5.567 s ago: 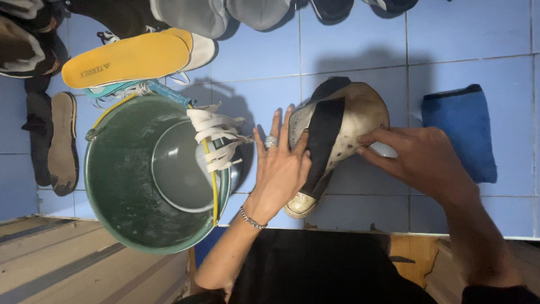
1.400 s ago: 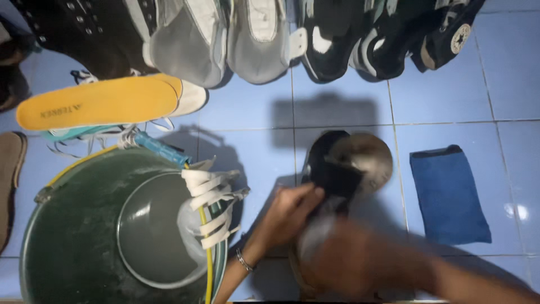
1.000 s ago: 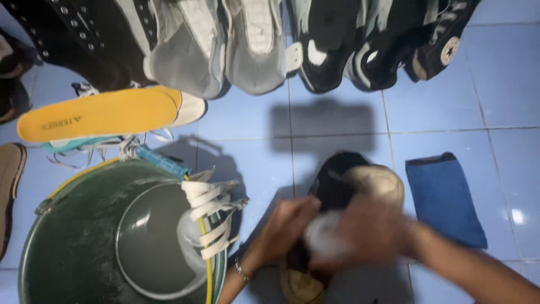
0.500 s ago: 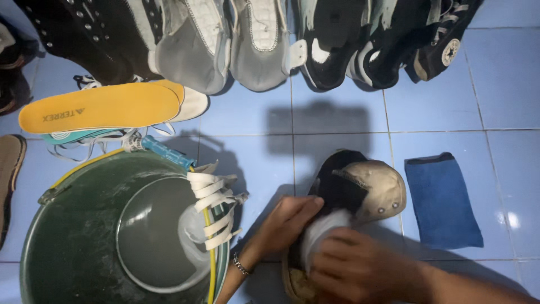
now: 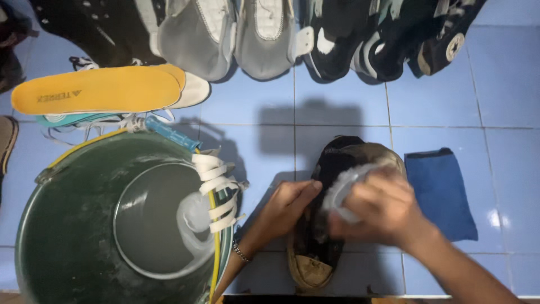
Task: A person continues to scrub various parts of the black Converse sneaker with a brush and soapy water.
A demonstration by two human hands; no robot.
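Right hand [image 5: 382, 208] was closed around a pale brush-like object [image 5: 350, 186], too motion-blurred to identify, and pressed it onto the shoe [image 5: 315, 247]. Left hand [image 5: 287, 205] lay flat against the shoe's left side, fingers extended, not wrapped round it, bracelet at the wrist. The shoe, tan with a dark inside and worn sole, lay on the blue tiled floor [image 5: 349, 112], near centre, toe towards the far side. Folded blue cloth [image 5: 439, 191] sat just right of it on the tiles. Green bucket [image 5: 62, 225] stood to the left, with cloudy water and white laces [image 5: 216, 191] draped over its rim. Yellow insole [image 5: 95, 90] lay beyond the bucket. Row of shoes [image 5: 264, 34] lined the far edge.
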